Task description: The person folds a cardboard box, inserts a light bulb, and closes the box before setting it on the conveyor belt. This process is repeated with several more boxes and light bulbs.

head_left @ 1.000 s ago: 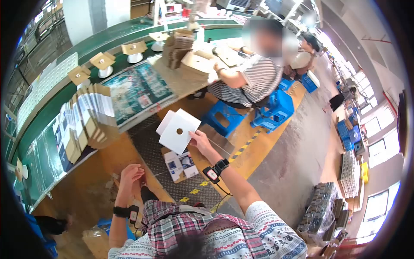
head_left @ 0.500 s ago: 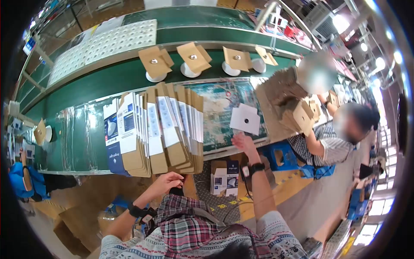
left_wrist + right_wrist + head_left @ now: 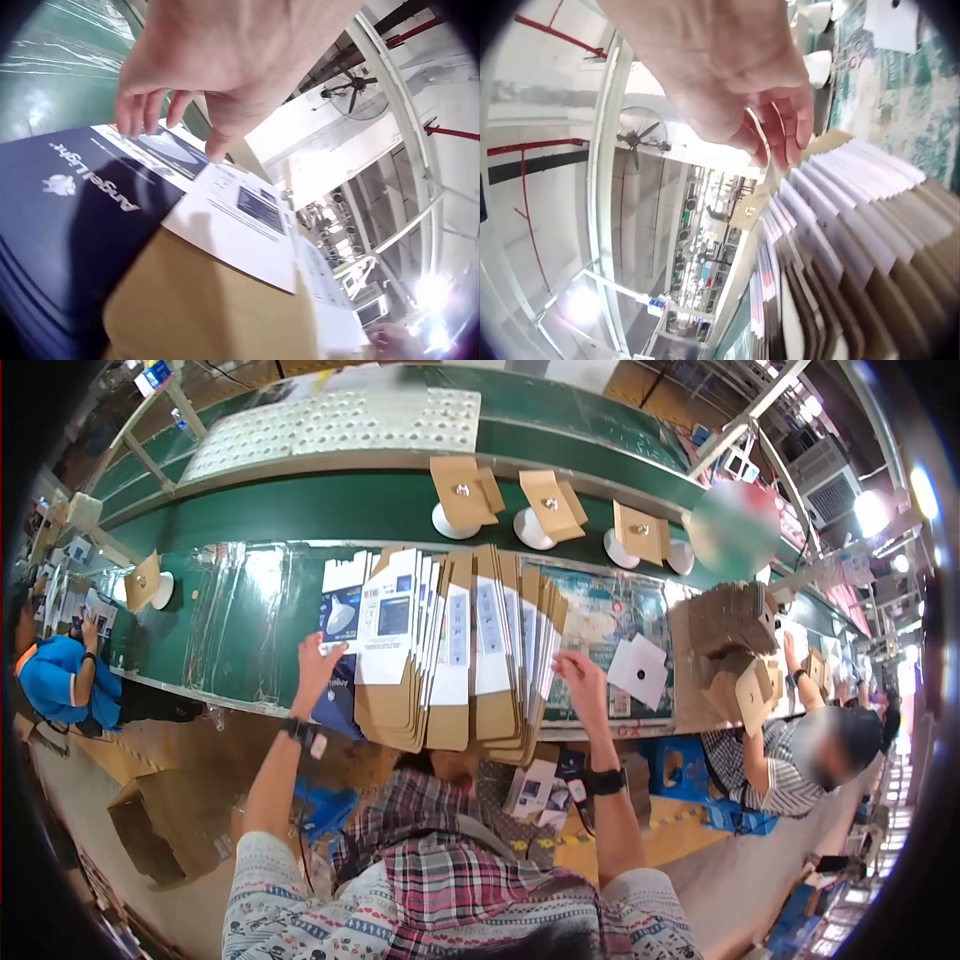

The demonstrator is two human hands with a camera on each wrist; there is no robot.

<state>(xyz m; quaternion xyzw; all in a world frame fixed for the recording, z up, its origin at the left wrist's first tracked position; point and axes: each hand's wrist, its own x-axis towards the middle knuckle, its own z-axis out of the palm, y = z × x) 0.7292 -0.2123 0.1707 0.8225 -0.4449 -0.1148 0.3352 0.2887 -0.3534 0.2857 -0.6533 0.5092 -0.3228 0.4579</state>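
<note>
A row of flattened printed cartons [image 3: 400, 695], brown board with white and dark blue faces, leans in a fanned stack on the green worktable [image 3: 240, 660]. At its left end my left hand [image 3: 318, 670] has its fingers extended over a dark blue carton [image 3: 82, 187] marked "Angel Light". In the left wrist view its fingertips overlap the printed lamp picture. My right hand [image 3: 588, 690] is at the right end of the stack, fingers loosely bent, fingertips close to the cartons' upper edges. Right of that hand lies a white card [image 3: 638, 672] with a round hole.
Brown cards on white round lamps [image 3: 462, 500] line the green conveyor behind. A white perforated tray [image 3: 340, 425] lies farther back. Brown cartons [image 3: 735, 625] are piled at right beside a seated person [image 3: 800, 760]. Another person in blue [image 3: 65, 675] sits at far left.
The white card went from my right hand onto the table. My right hand then moved left to the stack, and my left hand rose from my lap to its left end. The view turned leftward.
</note>
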